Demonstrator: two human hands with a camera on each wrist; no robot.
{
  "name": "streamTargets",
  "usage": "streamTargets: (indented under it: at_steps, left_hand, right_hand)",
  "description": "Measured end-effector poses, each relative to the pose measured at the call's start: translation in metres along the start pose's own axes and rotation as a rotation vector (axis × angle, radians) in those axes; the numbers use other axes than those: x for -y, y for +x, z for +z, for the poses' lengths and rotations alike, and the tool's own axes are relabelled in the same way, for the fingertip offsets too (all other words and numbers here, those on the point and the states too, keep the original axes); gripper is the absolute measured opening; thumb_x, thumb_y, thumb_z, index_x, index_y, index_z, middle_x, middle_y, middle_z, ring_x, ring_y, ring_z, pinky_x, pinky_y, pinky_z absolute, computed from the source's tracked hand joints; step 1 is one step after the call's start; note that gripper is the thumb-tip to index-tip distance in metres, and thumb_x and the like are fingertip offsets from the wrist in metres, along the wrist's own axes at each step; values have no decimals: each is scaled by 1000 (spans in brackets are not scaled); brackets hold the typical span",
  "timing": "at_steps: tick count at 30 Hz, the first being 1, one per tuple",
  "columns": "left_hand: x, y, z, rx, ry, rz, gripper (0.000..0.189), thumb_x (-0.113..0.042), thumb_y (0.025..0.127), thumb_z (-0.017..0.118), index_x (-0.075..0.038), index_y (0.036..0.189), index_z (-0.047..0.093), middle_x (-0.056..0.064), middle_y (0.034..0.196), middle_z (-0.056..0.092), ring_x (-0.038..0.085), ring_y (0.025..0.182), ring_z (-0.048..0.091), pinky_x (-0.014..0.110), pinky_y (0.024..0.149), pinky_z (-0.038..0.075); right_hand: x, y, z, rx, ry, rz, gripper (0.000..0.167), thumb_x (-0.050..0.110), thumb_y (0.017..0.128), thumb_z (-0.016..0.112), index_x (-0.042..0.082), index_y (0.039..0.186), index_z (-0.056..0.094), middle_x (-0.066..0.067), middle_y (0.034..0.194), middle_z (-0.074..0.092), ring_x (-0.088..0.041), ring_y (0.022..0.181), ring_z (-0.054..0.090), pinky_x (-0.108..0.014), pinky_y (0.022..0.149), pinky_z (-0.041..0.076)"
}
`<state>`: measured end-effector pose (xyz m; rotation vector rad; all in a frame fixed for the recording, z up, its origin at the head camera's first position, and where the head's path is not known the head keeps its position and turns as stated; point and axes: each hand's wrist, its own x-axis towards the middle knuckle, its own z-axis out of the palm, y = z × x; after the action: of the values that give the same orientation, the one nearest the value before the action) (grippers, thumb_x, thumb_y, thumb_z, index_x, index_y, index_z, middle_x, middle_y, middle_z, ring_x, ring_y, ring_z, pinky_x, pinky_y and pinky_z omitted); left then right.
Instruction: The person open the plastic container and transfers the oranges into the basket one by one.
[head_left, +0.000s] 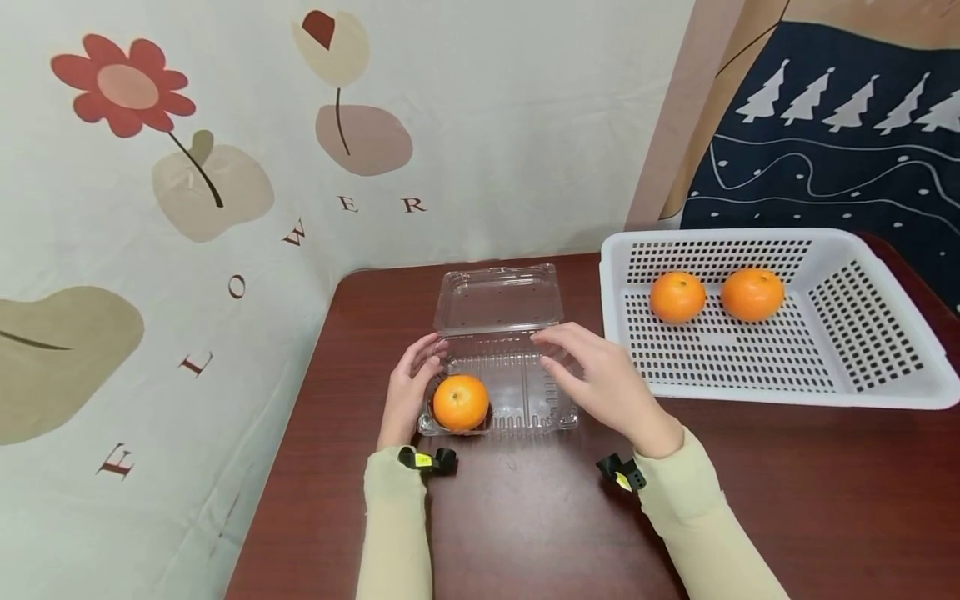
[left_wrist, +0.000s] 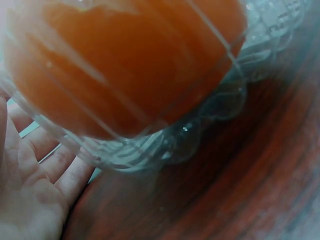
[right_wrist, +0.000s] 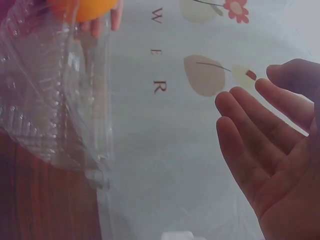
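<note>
A clear plastic clamshell box rests on the table with its lid swung back, away from the person. One orange sits in the left front part of the box. The left hand lies along the box's left wall, its fingers extended beside the plastic in the left wrist view. Over the box's right side hovers the right hand, fingers spread and slightly bent, with nothing in its grasp.
To the right stands a white perforated basket with two oranges, one left of the other. The dark red wooden table meets a printed wall cloth at the back and left.
</note>
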<state>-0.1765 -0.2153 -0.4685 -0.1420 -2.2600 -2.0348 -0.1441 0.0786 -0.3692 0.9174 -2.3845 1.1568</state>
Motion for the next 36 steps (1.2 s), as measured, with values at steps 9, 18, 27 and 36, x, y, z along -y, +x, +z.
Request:
streamTargets:
  at_steps: [9, 18, 27, 36]
  left_hand:
    - [0, 0, 1, -2, -11, -2, 39, -23, 90, 53, -19, 128, 47, 3, 121, 55, 17, 111, 50, 28, 91, 42]
    - [0, 0, 0, -1, -13, -6, 40, -22, 90, 53, -17, 130, 46, 4, 122, 54, 19, 112, 49, 28, 91, 42]
    - [0, -1, 0, -9, -25, -16, 39, -22, 90, 53, -18, 128, 47, 3, 121, 55, 17, 111, 50, 28, 91, 42]
    - [0, -1, 0, -6, -32, -18, 39, -21, 90, 53, -18, 128, 47, 2, 121, 55, 16, 111, 50, 28, 91, 42]
  right_hand:
    - [2, -1, 13, 37, 6, 2, 27, 23, 87, 57, 20, 114, 57, 8, 108, 57, -3, 80, 57, -25, 71, 50]
    - [2, -1, 30, 53, 1, -16, 22, 21, 87, 57, 19, 109, 59, 10, 99, 59, -4, 81, 55, -21, 72, 48]
    - [0, -1, 49, -10, -2, -61, 18, 20, 86, 57, 16, 104, 62, 8, 103, 58, -6, 93, 53, -22, 79, 45]
    - [3, -2, 67, -50, 28, -16, 13, 19, 87, 56, 19, 97, 64, 10, 99, 59, -6, 95, 52, -27, 87, 41]
